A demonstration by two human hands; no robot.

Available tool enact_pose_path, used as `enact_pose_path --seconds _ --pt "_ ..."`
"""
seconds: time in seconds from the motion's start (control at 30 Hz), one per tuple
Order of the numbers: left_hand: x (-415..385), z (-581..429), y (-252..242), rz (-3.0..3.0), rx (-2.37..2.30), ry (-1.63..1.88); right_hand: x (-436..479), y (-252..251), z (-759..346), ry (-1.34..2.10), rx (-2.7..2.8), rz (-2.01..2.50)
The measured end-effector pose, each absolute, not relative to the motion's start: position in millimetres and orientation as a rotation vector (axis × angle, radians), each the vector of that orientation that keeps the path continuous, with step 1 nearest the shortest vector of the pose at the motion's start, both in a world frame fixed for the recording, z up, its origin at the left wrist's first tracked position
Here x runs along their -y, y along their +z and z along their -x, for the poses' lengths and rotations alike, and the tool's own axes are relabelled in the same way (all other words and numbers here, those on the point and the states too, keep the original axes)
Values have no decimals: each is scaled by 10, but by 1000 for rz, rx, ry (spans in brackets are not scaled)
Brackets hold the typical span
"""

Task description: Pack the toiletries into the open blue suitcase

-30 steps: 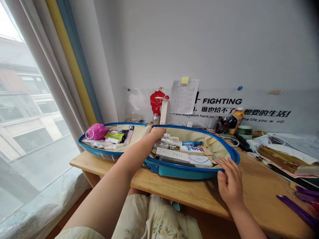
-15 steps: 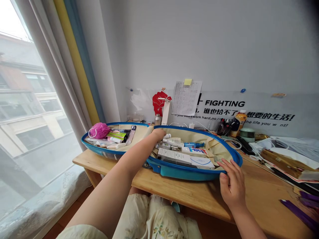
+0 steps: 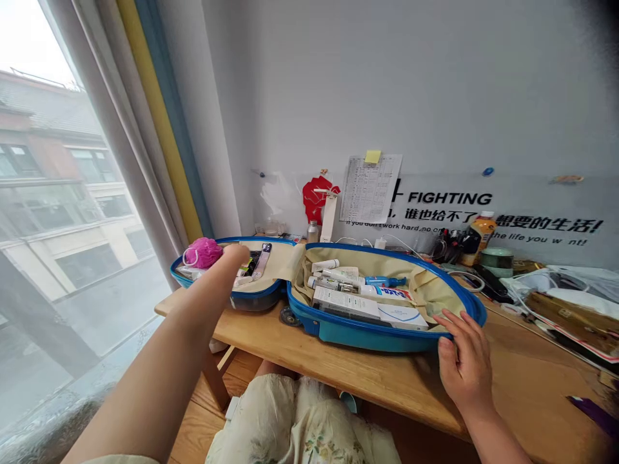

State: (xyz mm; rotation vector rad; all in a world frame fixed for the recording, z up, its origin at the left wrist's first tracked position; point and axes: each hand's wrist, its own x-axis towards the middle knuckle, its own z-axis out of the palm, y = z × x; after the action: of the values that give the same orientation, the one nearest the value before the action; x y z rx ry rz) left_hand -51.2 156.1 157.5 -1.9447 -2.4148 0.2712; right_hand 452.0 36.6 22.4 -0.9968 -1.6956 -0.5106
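An open blue suitcase [image 3: 377,338] lies across the desk, its two halves side by side. My left hand [image 3: 236,255] is over the left half, near a pink bath puff [image 3: 203,252] and a pale purple strip-shaped item [image 3: 262,263]; its fingers are hidden behind the hand and forearm. At the right end, my right hand [image 3: 464,351] rests on the rim with fingers stretched out, holding nothing. The right half holds a toothpaste box [image 3: 387,292], a blue tube [image 3: 385,281], a white tube [image 3: 325,265] and flat boxes [image 3: 346,301].
Along the wall stand a white lamp [image 3: 329,218], a small silver bottle [image 3: 313,231], an orange-labelled bottle [image 3: 483,233] and a green jar [image 3: 497,259]. A brown pouch [image 3: 563,309] and cables lie at the right. The wooden desk [image 3: 367,374] ends just before my lap.
My left hand has moved left, from the right half of the suitcase to the left half. A white tube now lies fully visible where it was. My right hand stays on the rim.
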Motion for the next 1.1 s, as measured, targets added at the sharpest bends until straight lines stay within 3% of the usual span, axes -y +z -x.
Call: enact_pose_path --seconds 0.2,0.43,0.67,0.83,1.1 --pt "-1360 848 1371 1994 2452 573 -364 209 -4534 -473 1694 1012" --pt "-1259 803 1630 1933 2365 339 -370 219 -4519 -526 1695 969" --pt "-1363 -339 1970 2244 1891 9 -364 218 -4528 -512 1705 992" --pt "-1343 -1335 1737 2621 1545 122 -359 228 -4516 -535 1695 974" --pt "-1411 -1873 1450 2726 1504 335 -356 214 -4510 -515 1681 1014"
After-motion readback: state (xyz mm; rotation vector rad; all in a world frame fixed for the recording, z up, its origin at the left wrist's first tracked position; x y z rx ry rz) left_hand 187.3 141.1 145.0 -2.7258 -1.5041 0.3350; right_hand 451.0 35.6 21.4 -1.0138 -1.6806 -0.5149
